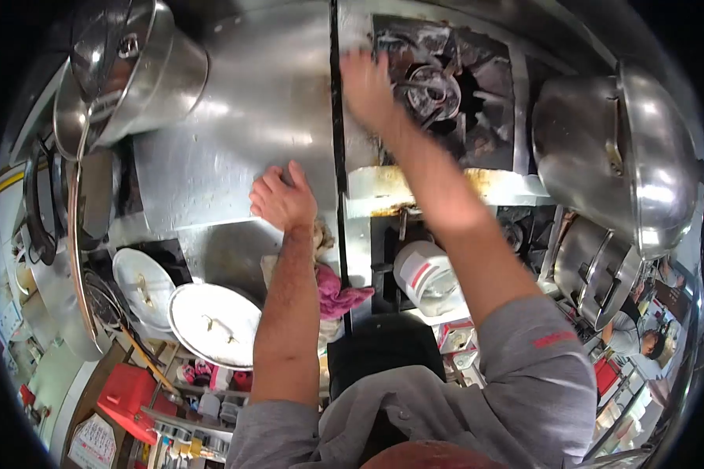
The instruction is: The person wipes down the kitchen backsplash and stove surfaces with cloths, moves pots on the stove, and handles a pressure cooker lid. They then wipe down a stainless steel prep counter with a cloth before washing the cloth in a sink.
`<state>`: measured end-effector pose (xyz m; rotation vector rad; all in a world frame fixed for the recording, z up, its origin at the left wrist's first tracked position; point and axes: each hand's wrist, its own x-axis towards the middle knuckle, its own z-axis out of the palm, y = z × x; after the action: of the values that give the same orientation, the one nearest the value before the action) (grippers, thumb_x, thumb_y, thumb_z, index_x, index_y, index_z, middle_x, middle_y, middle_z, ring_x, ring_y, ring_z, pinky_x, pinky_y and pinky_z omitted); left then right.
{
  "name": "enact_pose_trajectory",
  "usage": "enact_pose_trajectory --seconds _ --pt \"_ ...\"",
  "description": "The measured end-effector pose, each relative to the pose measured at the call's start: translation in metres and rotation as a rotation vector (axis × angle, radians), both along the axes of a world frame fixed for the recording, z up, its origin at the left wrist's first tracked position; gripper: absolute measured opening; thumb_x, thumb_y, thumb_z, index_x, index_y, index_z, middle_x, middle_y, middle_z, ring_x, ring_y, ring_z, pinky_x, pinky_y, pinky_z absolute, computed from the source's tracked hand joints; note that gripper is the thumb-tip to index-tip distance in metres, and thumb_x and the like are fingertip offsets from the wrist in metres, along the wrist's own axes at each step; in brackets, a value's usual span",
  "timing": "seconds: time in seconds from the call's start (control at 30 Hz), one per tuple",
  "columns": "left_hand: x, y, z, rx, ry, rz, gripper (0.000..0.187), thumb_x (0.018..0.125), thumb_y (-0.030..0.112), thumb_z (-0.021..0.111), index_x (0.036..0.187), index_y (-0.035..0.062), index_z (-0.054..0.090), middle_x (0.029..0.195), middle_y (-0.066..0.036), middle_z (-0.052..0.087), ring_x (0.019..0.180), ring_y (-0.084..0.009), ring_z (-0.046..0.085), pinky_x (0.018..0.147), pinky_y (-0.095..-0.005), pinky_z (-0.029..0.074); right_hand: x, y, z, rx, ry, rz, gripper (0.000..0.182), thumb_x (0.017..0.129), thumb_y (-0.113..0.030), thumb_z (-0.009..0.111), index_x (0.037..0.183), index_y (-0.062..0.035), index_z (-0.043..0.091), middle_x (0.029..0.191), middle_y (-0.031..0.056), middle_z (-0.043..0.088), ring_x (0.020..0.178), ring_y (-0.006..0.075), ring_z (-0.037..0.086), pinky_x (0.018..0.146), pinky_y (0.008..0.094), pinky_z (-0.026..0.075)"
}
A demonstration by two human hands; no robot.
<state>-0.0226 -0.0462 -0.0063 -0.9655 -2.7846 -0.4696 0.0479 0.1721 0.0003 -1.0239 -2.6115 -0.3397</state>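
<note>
My left hand [284, 197] rests on the front part of the steel worktop [235, 133], its fingers curled; whether anything is under them is hidden. Farther forward, my right hand [366, 87] is over the steel strip at the left edge of a gas burner [434, 92]. That hand is blurred by motion, and nothing shows clearly in it. A dark gap runs between the worktop and the stove. Below my left wrist lie a pink cloth [338, 293] and a beige cloth [323, 238]. A white container [428, 275] stands under my right forearm.
Large steel pots [156, 78] stand at the far left. On the right are a big lidded pot [579, 148] and a smaller pot [594, 266]. Two round lids [215, 324] lie at the lower left, above a red box [129, 395]. Another person [627, 336] is at the far right.
</note>
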Motion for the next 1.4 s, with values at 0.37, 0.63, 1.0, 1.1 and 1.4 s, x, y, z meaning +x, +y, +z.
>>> enact_pose_trajectory --seconds 0.37,0.63,1.0,1.1,1.4 --pt "-0.006 0.003 -0.003 0.025 -0.006 0.022 0.03 0.081 0.045 0.06 0.092 0.0175 0.053 0.092 -0.003 0.052 0.09 -0.0272 0.049 0.075 -0.042 0.034 0.073 -0.038 0.054 -0.993 -0.344 0.449 0.027 0.074 -0.004 0.057 0.1 -0.0072 0.065 0.105 0.0118 0.059 0.107 0.0287 0.052 0.096 0.0365 0.041" --pt "-0.004 0.004 -0.002 0.023 -0.018 0.024 0.031 0.08 0.046 0.06 0.091 0.0174 0.054 0.093 -0.003 0.052 0.09 -0.0273 0.049 0.075 -0.0421 0.035 0.086 -0.058 0.041 -0.931 -0.142 0.441 0.025 0.071 0.005 0.051 0.092 -0.0028 0.062 0.092 0.0144 0.056 0.095 0.0331 0.056 0.078 0.0415 0.046" --pt "-0.005 0.006 -0.001 0.025 -0.002 -0.003 0.029 0.08 0.043 0.063 0.091 0.0175 0.054 0.091 -0.004 0.051 0.085 -0.0267 0.048 0.072 -0.0416 0.034 0.073 -0.069 0.041 -0.957 -0.101 0.492 0.031 0.067 0.005 0.054 0.094 -0.0053 0.063 0.093 0.0139 0.056 0.098 0.0307 0.056 0.087 0.0398 0.046" --pt "-0.005 0.003 -0.001 0.015 -0.015 0.016 0.031 0.081 0.046 0.06 0.09 0.0172 0.054 0.093 -0.003 0.052 0.089 -0.0273 0.049 0.075 -0.0425 0.034 0.082 -0.055 0.04 -1.064 -0.194 0.42 0.029 0.068 0.004 0.053 0.093 -0.006 0.064 0.095 0.0129 0.057 0.099 0.0311 0.056 0.089 0.0405 0.044" --pt "-0.003 0.001 -0.006 0.026 0.009 -0.005 0.03 0.08 0.042 0.062 0.093 0.017 0.053 0.092 -0.004 0.051 0.087 -0.0269 0.048 0.073 -0.0413 0.033 0.076 -0.069 0.05 -1.092 -0.243 0.345 0.032 0.067 0.006 0.053 0.095 -0.0058 0.065 0.097 0.0119 0.057 0.102 0.0288 0.055 0.089 0.0387 0.045"
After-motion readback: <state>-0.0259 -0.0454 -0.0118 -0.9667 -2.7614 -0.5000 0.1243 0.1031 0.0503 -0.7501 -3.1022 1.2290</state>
